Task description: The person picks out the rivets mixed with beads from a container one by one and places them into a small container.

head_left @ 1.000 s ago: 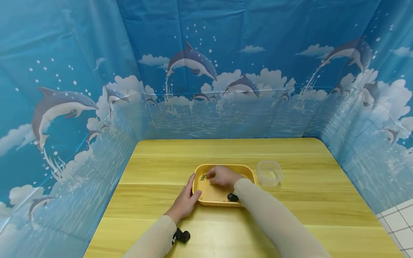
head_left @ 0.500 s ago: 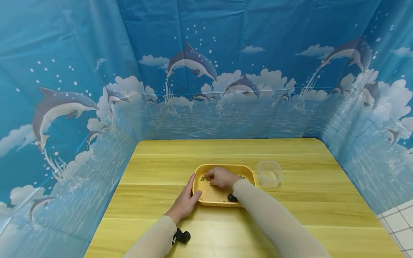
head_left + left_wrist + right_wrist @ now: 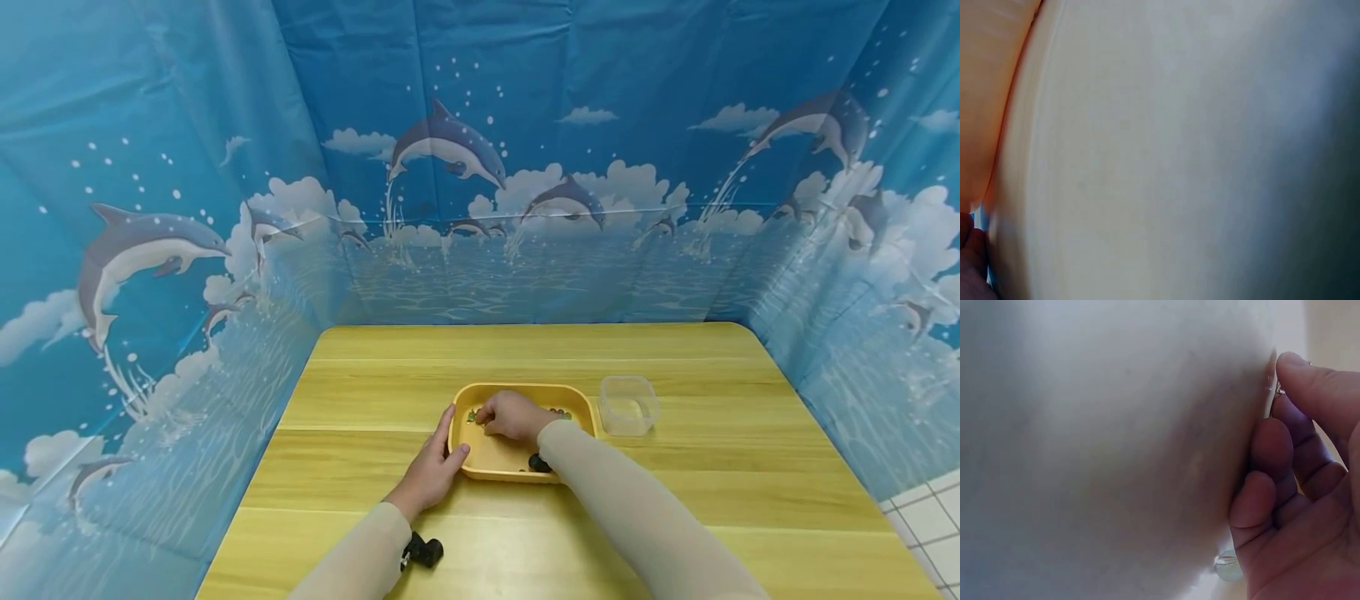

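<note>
One streaked bead near fingers: right wrist | clear box: head only

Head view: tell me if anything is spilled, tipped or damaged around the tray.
Nothing stands out. The tray sits flat, the left hand at its side; the marbles in view lie inside it, and the tub stands upright beside it. The right hand hides part of the inside.

Your right hand has slid slightly toward 8 o'clock inside the yellow tray, fingertips now a touch nearer you. Wrist shift uncovered small beads at the tray's 2 o'clock: covered a second ago, partly out half a second ago, more showing now.
</note>
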A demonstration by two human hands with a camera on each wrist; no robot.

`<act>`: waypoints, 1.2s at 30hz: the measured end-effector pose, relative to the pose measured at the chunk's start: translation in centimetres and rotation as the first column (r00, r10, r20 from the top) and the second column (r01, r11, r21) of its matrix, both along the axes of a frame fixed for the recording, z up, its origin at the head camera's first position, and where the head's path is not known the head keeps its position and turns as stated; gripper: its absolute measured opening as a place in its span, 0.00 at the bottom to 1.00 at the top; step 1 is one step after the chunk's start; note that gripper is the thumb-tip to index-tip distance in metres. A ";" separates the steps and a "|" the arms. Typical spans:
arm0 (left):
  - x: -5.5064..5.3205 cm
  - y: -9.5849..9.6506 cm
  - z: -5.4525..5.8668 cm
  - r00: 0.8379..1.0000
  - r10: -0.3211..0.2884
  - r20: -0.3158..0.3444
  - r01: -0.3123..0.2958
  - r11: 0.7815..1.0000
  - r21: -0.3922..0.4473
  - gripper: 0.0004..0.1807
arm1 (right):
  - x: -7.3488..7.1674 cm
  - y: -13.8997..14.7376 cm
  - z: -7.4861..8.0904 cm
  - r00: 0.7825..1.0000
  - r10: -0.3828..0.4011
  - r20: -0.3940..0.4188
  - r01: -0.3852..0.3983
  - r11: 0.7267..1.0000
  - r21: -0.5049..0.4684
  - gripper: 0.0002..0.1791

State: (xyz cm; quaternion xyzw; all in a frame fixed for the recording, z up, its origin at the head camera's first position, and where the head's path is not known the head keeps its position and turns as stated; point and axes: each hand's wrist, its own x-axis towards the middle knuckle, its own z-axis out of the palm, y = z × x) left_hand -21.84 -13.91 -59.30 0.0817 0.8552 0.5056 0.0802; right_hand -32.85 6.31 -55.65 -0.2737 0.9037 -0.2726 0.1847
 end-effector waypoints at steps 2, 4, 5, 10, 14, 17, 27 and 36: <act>0.0 0.0 0.0 1.000 0.003 -0.003 -0.003 1.000 -0.002 0.41 | 0.0 0.0 0.0 1.000 -0.004 -0.006 0.004 1.000 0.007 0.11; 0.0 0.0 0.0 1.000 0.005 -0.006 -0.005 1.000 -0.003 0.41 | 0.0 -0.1 0.0 1.000 -0.004 -0.011 0.004 1.000 0.007 0.10; 0.0 0.0 0.0 1.000 0.005 -0.007 -0.005 1.000 -0.002 0.41 | 0.0 -0.1 0.0 1.000 -0.003 -0.016 0.003 1.000 0.008 0.09; 0.0 0.1 -0.1 1.000 0.007 -0.011 -0.007 1.000 -0.012 0.41 | 0.1 -0.1 -0.1 0.999 -0.015 -0.029 0.015 1.000 0.009 0.08; 0.0 0.1 -0.1 1.000 0.011 -0.008 -0.011 1.000 -0.022 0.41 | 0.0 0.0 -0.2 0.999 -0.020 -0.027 0.020 1.000 0.012 0.07; 0.1 0.1 0.1 1.000 0.009 -0.006 -0.009 1.000 -0.023 0.40 | 0.0 0.1 -0.2 0.999 -0.012 -0.034 0.012 1.000 0.016 0.07; 0.1 0.1 0.1 1.000 0.001 -0.012 -0.001 1.000 -0.018 0.40 | 0.0 0.2 -0.4 0.999 0.015 -0.052 -0.014 1.000 0.019 0.05; 0.1 0.1 0.1 1.000 0.002 -0.010 -0.003 1.000 -0.023 0.40 | -0.2 0.2 -0.8 0.999 0.022 -0.050 -0.022 1.000 0.009 0.05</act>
